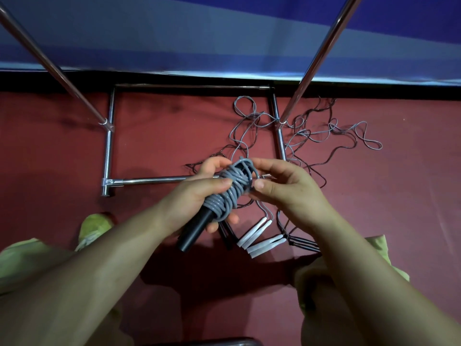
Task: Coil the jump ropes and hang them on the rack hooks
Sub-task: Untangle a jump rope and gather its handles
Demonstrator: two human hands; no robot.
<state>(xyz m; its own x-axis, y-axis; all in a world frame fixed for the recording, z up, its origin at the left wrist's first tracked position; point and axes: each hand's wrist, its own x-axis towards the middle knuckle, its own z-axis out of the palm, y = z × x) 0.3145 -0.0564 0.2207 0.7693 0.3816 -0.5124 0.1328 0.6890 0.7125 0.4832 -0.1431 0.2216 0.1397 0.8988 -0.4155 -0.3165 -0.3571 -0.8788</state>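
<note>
A grey jump rope point(233, 188) is wound in many turns around its black handles point(197, 229). My left hand point(199, 196) grips this bundle around the coils and handles. My right hand point(282, 186) pinches the end of the grey cord at the top of the bundle. Behind the hands, loose grey and dark ropes point(311, 136) lie tangled on the red floor. White handles point(259, 237) and thin black handles point(303, 242) lie below the bundle. The chrome rack's base frame point(108, 146) rests on the floor, and its two uprights point(321, 56) rise toward me.
The floor is red and meets a blue wall point(224, 33) at the back. My knees in light green trousers point(25, 260) and a green shoe point(94, 226) sit at the lower left and right. A dark curved edge point(219, 342) shows at the bottom.
</note>
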